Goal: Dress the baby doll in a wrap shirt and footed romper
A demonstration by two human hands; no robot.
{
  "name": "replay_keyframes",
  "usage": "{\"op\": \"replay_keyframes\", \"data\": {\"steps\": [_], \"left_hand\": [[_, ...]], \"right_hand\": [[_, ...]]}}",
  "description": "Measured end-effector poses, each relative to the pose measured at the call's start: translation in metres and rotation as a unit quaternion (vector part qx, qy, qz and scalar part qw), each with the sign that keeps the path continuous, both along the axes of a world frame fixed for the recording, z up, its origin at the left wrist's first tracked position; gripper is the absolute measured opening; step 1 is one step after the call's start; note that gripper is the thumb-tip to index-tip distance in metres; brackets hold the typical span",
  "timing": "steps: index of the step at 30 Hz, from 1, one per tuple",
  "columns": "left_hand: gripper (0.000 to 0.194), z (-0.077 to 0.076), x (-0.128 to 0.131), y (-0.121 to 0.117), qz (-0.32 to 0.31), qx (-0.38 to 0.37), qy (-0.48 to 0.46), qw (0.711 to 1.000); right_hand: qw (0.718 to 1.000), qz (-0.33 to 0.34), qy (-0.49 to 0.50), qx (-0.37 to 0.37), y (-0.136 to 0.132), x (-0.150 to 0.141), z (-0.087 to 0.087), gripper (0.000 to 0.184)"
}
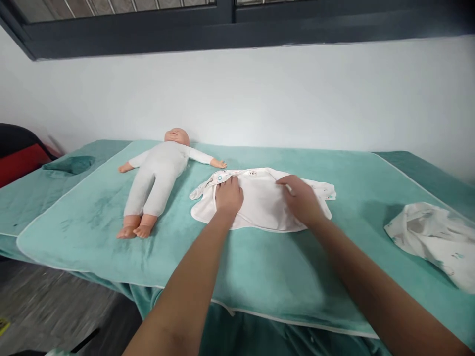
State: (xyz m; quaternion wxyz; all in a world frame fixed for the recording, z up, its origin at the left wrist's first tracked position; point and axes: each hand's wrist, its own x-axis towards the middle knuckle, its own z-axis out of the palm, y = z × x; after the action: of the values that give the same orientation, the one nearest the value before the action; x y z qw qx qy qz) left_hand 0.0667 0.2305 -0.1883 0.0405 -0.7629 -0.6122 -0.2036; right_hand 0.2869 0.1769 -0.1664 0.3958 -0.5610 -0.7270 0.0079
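Note:
A white baby shirt with small printed motifs on its sleeves lies spread on the teal mat, its front opened out and its neck label facing up. My left hand is at the shirt's left front edge, fingers bent over the cloth near a snap. Over the right part of the shirt is my right hand, its forefinger stretched toward the collar and its other fingers partly hidden. To the left, a baby doll with a white cloth body lies on its back, one arm reaching close to the shirt's left sleeve.
A crumpled white printed cloth lies at the mat's right. The teal mat with white piping covers the bed up to the white wall. A small teal pillow and a red and black object are at far left.

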Motion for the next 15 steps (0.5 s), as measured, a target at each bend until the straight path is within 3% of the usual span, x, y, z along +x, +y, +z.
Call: {"op": "replay_keyframes", "data": {"steps": [3, 7, 11, 15], "left_hand": [[0.039, 0.001, -0.002, -0.002, -0.013, 0.021, -0.038, 0.999], [0.036, 0.001, -0.008, -0.005, -0.007, 0.039, -0.131, 0.991], [0.040, 0.002, -0.029, -0.021, -0.003, 0.081, -0.219, 0.972], [0.038, 0.011, -0.073, -0.038, 0.049, 0.122, -0.216, 0.967]], "right_hand": [[0.993, 0.029, -0.051, -0.105, 0.026, -0.066, -0.002, 0.032], [0.987, -0.005, -0.088, -0.134, 0.060, -0.121, -0.012, 0.030], [0.985, -0.027, -0.116, -0.127, 0.069, -0.131, -0.020, 0.029], [0.982, 0.027, -0.163, -0.088, 0.066, -0.128, -0.023, 0.025]]}}
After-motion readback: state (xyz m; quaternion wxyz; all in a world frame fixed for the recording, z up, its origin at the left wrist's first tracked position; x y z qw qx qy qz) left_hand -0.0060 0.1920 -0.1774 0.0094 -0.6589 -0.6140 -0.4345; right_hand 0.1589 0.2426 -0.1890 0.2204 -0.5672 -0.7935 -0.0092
